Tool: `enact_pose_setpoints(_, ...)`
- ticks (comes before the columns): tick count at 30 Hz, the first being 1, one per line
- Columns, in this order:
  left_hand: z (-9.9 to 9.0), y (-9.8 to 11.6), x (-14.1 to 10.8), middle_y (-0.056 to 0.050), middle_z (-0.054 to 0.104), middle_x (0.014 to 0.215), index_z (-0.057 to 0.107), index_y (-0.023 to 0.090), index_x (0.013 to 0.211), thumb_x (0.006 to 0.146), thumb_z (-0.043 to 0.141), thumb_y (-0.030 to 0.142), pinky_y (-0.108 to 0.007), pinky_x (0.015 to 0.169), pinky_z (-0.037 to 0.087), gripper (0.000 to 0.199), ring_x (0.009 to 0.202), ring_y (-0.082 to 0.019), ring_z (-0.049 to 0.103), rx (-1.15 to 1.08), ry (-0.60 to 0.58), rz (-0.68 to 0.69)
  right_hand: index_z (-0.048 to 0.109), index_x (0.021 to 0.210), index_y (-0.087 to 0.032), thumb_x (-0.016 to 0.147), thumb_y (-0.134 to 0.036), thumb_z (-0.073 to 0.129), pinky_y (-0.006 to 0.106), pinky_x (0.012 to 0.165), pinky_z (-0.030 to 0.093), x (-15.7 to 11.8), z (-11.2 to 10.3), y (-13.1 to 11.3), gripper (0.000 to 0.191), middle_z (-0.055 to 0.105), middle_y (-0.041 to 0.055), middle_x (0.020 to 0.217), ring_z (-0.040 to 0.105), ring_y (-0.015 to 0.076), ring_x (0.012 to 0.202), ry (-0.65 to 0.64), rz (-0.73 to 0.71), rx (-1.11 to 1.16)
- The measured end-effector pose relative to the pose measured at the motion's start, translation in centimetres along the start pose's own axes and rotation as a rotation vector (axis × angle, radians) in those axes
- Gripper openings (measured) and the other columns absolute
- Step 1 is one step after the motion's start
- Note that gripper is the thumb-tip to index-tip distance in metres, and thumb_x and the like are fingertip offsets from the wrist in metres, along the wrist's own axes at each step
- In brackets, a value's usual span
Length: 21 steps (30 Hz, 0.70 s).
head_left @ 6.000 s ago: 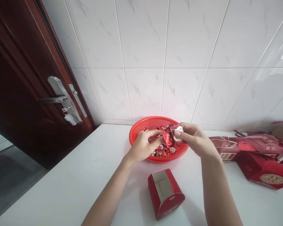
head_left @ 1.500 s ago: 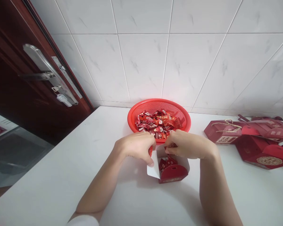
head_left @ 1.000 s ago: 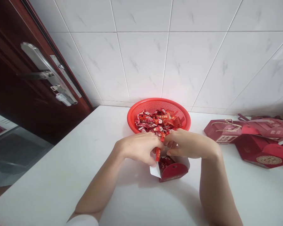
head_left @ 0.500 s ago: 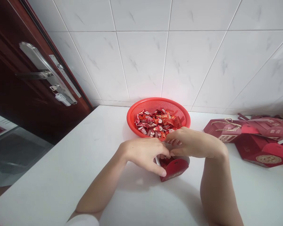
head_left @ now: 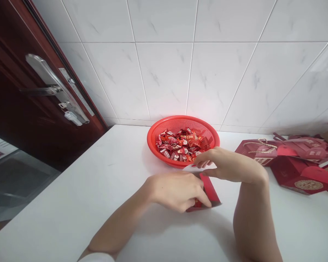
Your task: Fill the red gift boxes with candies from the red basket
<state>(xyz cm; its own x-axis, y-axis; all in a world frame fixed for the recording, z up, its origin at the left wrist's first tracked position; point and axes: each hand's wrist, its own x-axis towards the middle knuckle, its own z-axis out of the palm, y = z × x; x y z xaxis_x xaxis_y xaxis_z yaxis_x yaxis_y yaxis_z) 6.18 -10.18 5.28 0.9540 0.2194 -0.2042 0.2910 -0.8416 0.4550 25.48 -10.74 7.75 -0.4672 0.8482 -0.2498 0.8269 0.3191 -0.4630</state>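
Note:
A small red box (head_left: 212,191) stands on the white table, with some red wrapped candies showing inside. My left hand (head_left: 182,191) lies over the box's left part, its index finger reaching across the opening and the other fingers curled. At the far side of the box, my right hand (head_left: 217,163) has its thumb and fingers bent near a raised pale flap; its fingertips are partly hidden. Just behind both hands sits a red plastic basket (head_left: 155,153) holding several red wrapped candies (head_left: 177,147).
Several red boxes (head_left: 292,174) crowd the right side of the white table (head_left: 93,193), one with a rope handle (head_left: 261,143). A tiled wall (head_left: 164,80) rises behind. To the left is a dark red door (head_left: 11,109) with a metal handle.
My left hand has moved right and now reaches over the box's opening. The box's round-edged front flap no longer shows upright, and its red right side has come into view. My right hand has shifted slightly.

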Motion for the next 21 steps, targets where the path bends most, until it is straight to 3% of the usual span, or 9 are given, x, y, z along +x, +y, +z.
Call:
enact_pose_setpoints(4, 0.75, 0.59, -0.02, -0.006, 0.069, 0.102, 0.076, 0.029, 0.113, 0.084, 0.05, -0.001, -0.032, 0.084, 0.049, 0.05, 0.1, -0.024, 0.062, 0.098, -0.02, -0.018, 0.074, 0.11, -0.02, 0.083, -0.004, 0.056, 0.03, 0.074, 0.051, 0.24, -0.03, -0.12, 0.036, 0.075, 0.0071, 0.109, 0.069, 0.0231, 0.096, -0.051, 0.017, 0.022)
enact_pose_setpoints(8, 1.11, 0.9, -0.23, -0.008, 0.064, 0.115, 0.076, 0.027, 0.111, 0.092, 0.049, 0.002, -0.041, 0.107, 0.042, 0.041, 0.119, -0.027, 0.055, 0.146, 0.103, -0.105, 0.073, 0.11, -0.021, 0.081, -0.002, 0.057, 0.029, 0.076, 0.05, 0.41, -0.2, 0.08, 0.038, 0.074, 0.0051, 0.107, 0.067, 0.0213, 0.094, -0.05, -0.003, 0.044)
enact_pose_setpoints(10, 1.02, 1.0, -0.27, -0.01, 0.061, 0.12, 0.075, 0.025, 0.111, 0.094, 0.052, 0.008, -0.044, 0.11, 0.04, 0.034, 0.125, -0.03, 0.052, 0.172, 0.171, -0.147, 0.072, 0.111, -0.021, 0.08, -0.004, 0.058, 0.029, 0.074, 0.049, 0.47, -0.24, 0.19, 0.037, 0.074, 0.005, 0.108, 0.067, 0.0208, 0.09, -0.043, -0.018, 0.05)
enact_pose_setpoints(13, 0.72, 1.07, -0.14, -0.011, 0.06, 0.118, 0.073, 0.021, 0.108, 0.09, 0.059, 0.012, -0.038, 0.093, 0.05, 0.024, 0.113, -0.029, 0.059, 0.151, 0.212, -0.23, 0.072, 0.113, -0.021, 0.077, -0.002, 0.056, 0.028, 0.071, 0.049, 0.52, -0.22, 0.23, 0.044, 0.075, 0.0042, 0.105, 0.066, 0.0192, 0.084, -0.053, -0.027, 0.056)
enact_pose_setpoints(16, 0.65, 0.91, 0.19, -0.009, 0.059, 0.119, 0.071, 0.022, 0.111, 0.088, 0.059, 0.014, -0.032, 0.072, 0.051, 0.026, 0.093, -0.023, 0.064, 0.08, 0.178, -0.233, 0.07, 0.122, -0.023, 0.076, 0.002, 0.053, 0.027, 0.07, 0.05, 0.5, -0.13, 0.16, 0.055, 0.076, 0.004, 0.104, 0.069, 0.0201, 0.086, -0.055, -0.005, 0.04)
enact_pose_setpoints(21, 1.01, 0.24, 0.63, -0.007, 0.064, 0.114, 0.069, 0.025, 0.113, 0.092, 0.059, 0.021, -0.03, 0.073, 0.05, 0.024, 0.097, -0.024, 0.065, 0.0, 0.13, -0.15, 0.063, 0.136, -0.023, 0.082, 0.002, 0.047, 0.029, 0.072, 0.051, 0.43, -0.03, 0.2, 0.062, 0.077, 0.0062, 0.111, 0.071, 0.0224, 0.093, -0.019, -0.019, 0.009)
